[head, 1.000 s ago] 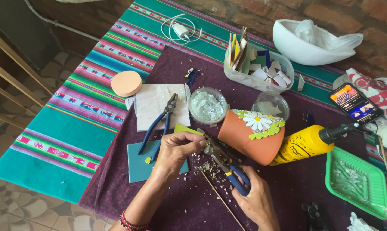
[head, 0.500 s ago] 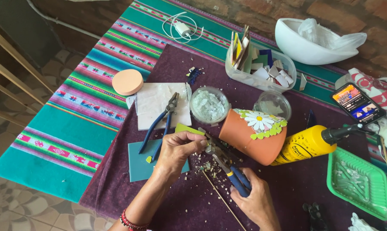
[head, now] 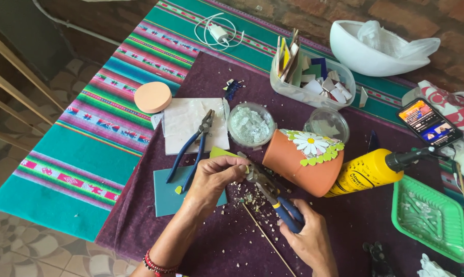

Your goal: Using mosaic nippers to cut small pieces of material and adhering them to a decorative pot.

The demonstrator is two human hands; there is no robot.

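A: Noting hands first. Left hand (head: 214, 177), fingers pressed together, pinches a small yellow-green tile chip (head: 247, 169) just in front of the terracotta pot (head: 305, 161). Right hand (head: 308, 237), fingers wrapped around blue handles, grips the tile nippers (head: 271, 192); their head meets the chip.

B: Handling of the chip?

A: Judged light, stiff and brittle; edges probably sharp. Best held by its flat faces, well back from the cutting head. The nippers look heavy and rigid; take them at the padded handles.

B: Surroundings?

A: Pot lies on its side, a daisy and green leaves mosaicked near its rim. A yellow glue bottle (head: 368, 171) touches the pot on the side away from the left hand. Behind the pot stands a clear tub of glass bits (head: 251, 124). A second pair of blue pliers (head: 193, 149) rests beyond the left hand. A thin wooden stick (head: 267, 237) and crumbs lie on the purple cloth (head: 227, 82) on the tabletop, before the pot.

B: Unclear points?

A: Chip mostly covered by fingertips; its outline can't be read. Jaws too small to tell whether closed. Both forearms cut off by the frame edge.
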